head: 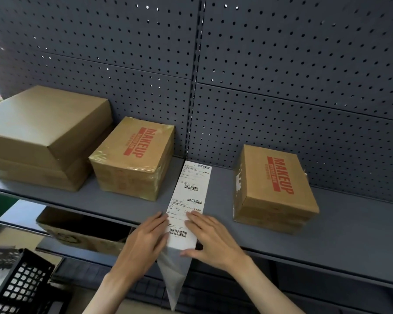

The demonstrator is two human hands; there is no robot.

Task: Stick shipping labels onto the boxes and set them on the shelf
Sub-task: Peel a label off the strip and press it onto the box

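1. Task barely begun, by the look of it: no label visible on any of the three boxes on the shelf.
2. Strip of shipping labels lying flat on the shelf between the two "MAKEUP" boxes, near end hanging over the front edge, translucent backing peeling down below it.
3. Left hand pressed on the strip's left edge, fingers fairly straight, not clenched; right hand laid flat over the right edge, fingers spread, thumb near the bottom corner. Whether either thumb pinches the paper underneath cannot be told. Probably working a label free of its backing.
4. Left MAKEUP box, tape-wrapped, just left of the strip; right MAKEUP box well apart on the right; plain large box at far left, set on another carton.
5. Still to do, judging from this: peel, stick a label on each box, arrange on the shelf.
6. Grey metal shelving with pegboard back panel; open carton on the lower level; black mesh crate at bottom left.
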